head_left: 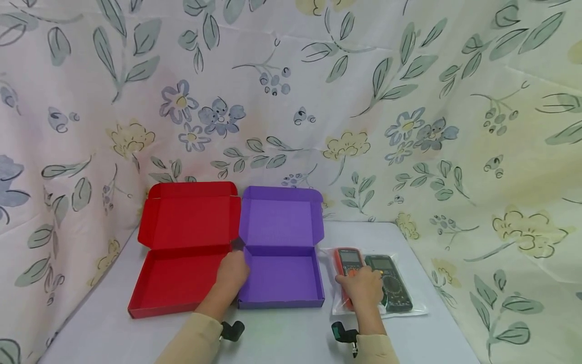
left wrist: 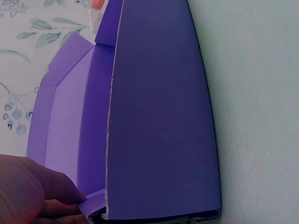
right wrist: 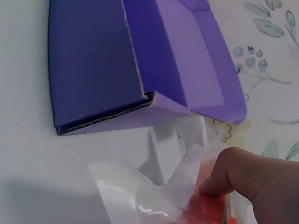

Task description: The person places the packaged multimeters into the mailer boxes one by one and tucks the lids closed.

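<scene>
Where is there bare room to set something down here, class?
Bare: the table before the purple box, between the sleeves; inside that box; table between the clear bag and floral curtain. Crowded: between the red box and the purple one, at the left hand; the bag, where the right hand grips the red meter beside the dark meter.

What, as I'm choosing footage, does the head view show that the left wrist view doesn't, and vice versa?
Only the head view shows the red box, the right hand and the dark multimeter. Only the left wrist view shows the thumb tip of the left hand and the raw front edge of the purple box. Both show that hand and box, the pale table, the floral cloth and, probably, the orange multimeter, a sliver at the wrist view's top.
</scene>
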A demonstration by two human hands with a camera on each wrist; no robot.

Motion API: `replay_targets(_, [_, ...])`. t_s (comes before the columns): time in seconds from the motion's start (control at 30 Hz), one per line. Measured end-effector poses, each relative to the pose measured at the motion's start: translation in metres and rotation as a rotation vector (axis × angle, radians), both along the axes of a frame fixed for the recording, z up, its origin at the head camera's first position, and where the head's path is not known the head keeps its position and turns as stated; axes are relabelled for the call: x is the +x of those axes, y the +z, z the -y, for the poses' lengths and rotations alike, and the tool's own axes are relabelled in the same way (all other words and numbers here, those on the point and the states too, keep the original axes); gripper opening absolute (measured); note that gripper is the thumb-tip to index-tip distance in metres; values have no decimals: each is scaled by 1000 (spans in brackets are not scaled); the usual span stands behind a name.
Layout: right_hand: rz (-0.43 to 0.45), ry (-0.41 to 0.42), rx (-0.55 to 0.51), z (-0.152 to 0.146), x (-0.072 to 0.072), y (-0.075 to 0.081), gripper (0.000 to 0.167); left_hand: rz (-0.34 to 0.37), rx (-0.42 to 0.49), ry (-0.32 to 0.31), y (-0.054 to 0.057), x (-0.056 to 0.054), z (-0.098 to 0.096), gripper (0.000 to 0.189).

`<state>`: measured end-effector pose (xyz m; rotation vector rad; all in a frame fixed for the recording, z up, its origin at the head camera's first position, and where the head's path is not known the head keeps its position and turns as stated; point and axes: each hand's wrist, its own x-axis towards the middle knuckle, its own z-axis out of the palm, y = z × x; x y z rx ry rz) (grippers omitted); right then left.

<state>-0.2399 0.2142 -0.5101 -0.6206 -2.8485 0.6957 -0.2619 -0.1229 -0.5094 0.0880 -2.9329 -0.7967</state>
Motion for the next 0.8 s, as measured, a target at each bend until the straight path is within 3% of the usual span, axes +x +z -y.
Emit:
replay_targets(0.3, [5, 39, 12, -3, 9, 17, 76, 6, 3, 1, -1, -1, 0, 16])
replay_targets(0.67, [-25, 120, 11, 1, 16, 33, 93, 13, 3, 10, -2, -3, 1, 14])
replay_targets(0.8, [-25, 158, 9, 5, 16, 39, 92, 22, 9, 10, -3, -4, 0, 13])
